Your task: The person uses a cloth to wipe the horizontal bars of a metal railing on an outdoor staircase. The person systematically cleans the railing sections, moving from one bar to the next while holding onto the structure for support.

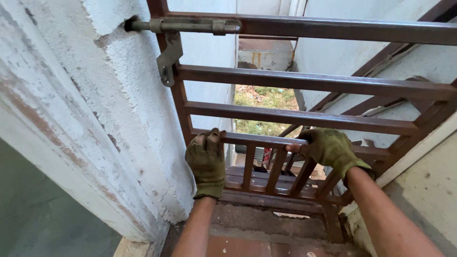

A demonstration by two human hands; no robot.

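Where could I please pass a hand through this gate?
The wide slots between the horizontal bars above both hands are open, bordered left by the gate post. Lower down it is crowded: short upright bars stand close together, and the left hand and right hand grip the rail there.

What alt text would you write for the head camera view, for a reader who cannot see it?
Two hands in olive fingerless gloves, the left hand and the right hand, grip a horizontal bar of a brown metal gate. The gate's sliding bolt reaches into a peeling white wall; grass shows beyond.
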